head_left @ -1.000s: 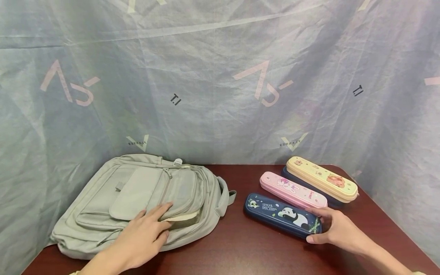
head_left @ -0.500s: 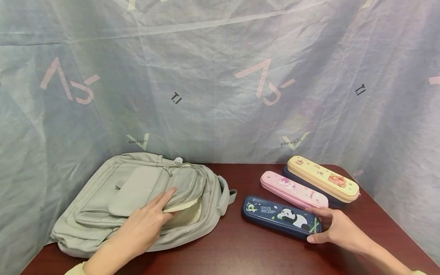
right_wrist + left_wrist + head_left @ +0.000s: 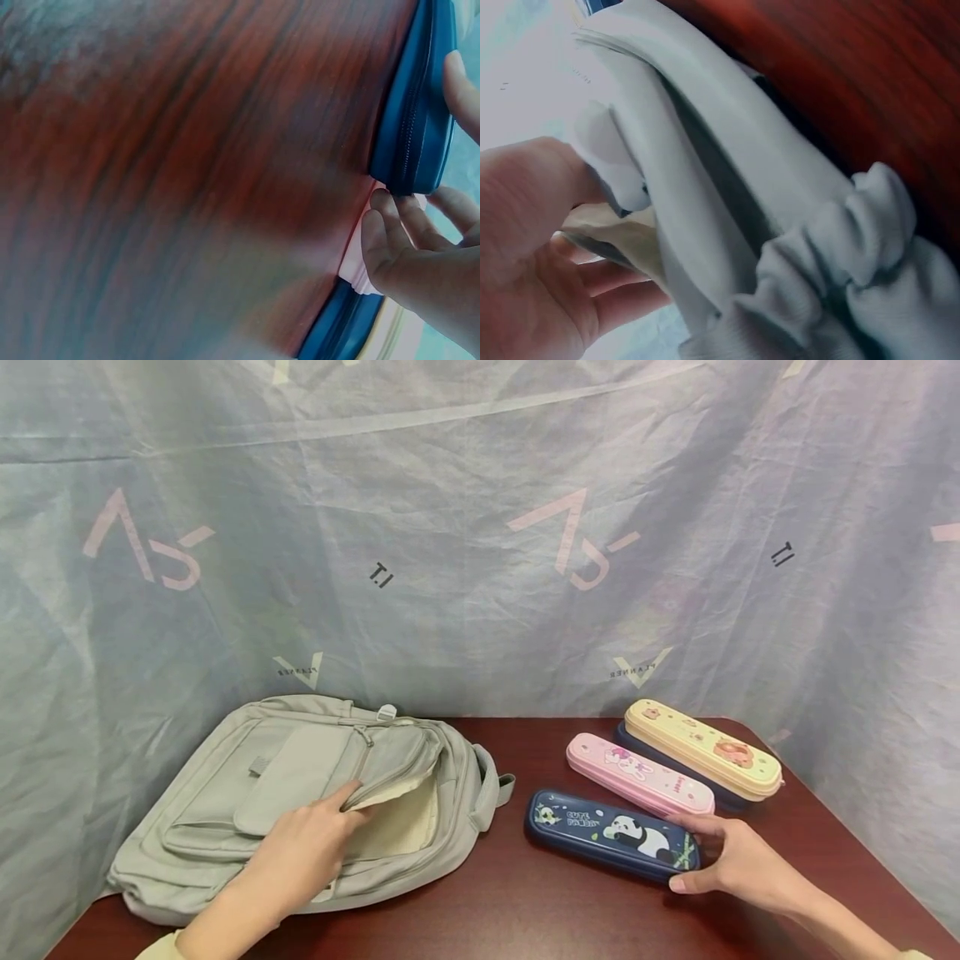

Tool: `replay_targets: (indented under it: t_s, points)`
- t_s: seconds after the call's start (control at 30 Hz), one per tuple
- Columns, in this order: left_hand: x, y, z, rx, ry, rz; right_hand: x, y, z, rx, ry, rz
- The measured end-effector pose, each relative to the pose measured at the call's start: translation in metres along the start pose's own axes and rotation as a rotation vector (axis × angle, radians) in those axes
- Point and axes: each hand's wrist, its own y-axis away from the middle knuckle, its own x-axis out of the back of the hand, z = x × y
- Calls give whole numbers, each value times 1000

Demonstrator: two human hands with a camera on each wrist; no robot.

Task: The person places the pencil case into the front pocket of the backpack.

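A pale grey-green backpack [image 3: 202, 793] lies on its back at the left in the head view. My left hand [image 3: 307, 847] pinches the edge of its front compartment flap and lifts it, so the cream lining [image 3: 397, 822] shows inside. In the left wrist view the thumb and fingers wrap round the folded fabric [image 3: 622, 236]. Over on the right, a navy pencil case [image 3: 592, 837] with a panda print has its near right end held between thumb and fingers of my right hand [image 3: 738, 864]. The right wrist view shows its zipped side [image 3: 409, 124].
Behind the navy case lies a pink pencil case [image 3: 652, 779] with a rabbit print. Farther back, a yellow pencil case [image 3: 697, 743] rests on another dark blue case [image 3: 660, 762]. A grey printed cloth [image 3: 465, 568] hangs behind the dark red table [image 3: 495, 918].
My left hand has gone from resting on the backpack's front to gripping the flap edge, and the compartment gapes wider. The right hand stays at the navy pencil case, which has barely shifted.
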Motion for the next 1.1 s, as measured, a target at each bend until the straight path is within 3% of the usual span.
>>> replay_targets:
  t_s: [0.2, 0.4, 0.6, 0.73, 0.9, 1.1]
  points:
    - [-1, -1, -4, 79, 121, 50, 1, 0, 3, 10, -15, -3]
    - [0, 0, -7, 111, 183, 91, 5, 2, 6, -16, -65, -14]
    - [3, 0, -9, 138, 215, 62, 6, 1, 9, -34, -118, -40]
    - [5, 1, -11, 144, 227, 52, 6, 0, 10, -2, -152, -72]
    - [6, 3, -14, 126, 239, 48, 6, -1, 13, 50, -109, -70]
    - [7, 3, -18, 128, 254, 31, 7, 1, 15, 21, -101, -56]
